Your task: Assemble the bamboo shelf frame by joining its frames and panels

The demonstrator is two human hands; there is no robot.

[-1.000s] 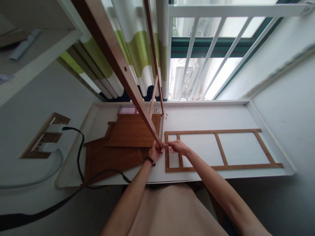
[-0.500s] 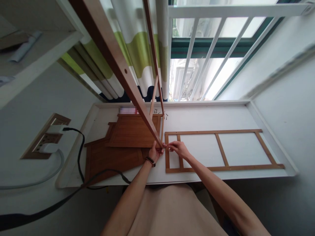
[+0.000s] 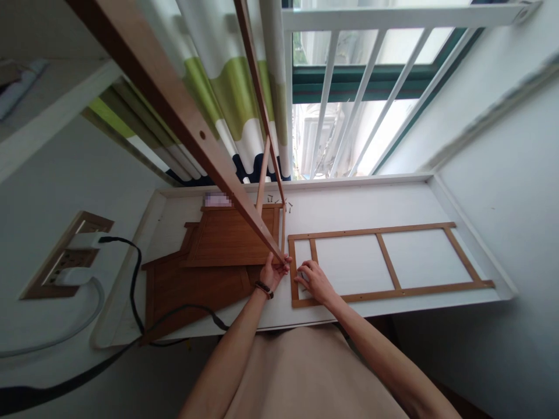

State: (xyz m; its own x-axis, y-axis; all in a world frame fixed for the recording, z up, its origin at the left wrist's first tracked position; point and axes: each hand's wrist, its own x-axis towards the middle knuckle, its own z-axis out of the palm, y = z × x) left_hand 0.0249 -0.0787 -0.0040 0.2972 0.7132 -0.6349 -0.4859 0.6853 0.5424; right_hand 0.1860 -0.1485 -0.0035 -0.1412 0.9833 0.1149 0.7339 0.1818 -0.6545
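Note:
My left hand [image 3: 274, 272] grips the bottom end of a tall upright wooden frame [image 3: 205, 139] that rises steeply past the camera, standing on the white table [image 3: 349, 203]. My right hand [image 3: 313, 281] rests low on the table, fingers curled over the left end of a flat ladder-like wooden frame [image 3: 388, 262] lying there. What the curled fingers hold is hidden. Small screws [image 3: 286, 203] lie scattered behind the upright frame.
Brown wooden panels [image 3: 218, 244] are stacked on the table's left half. A black cable [image 3: 140, 291] runs from a wall socket [image 3: 72, 256] over the table edge. Behind are a striped curtain [image 3: 227, 93] and a barred window [image 3: 362, 116]. White walls close in on both sides.
My right hand has dropped from the upright frame's foot down onto the left end of the flat frame. The view shifted slightly left and down. My left hand keeps its hold.

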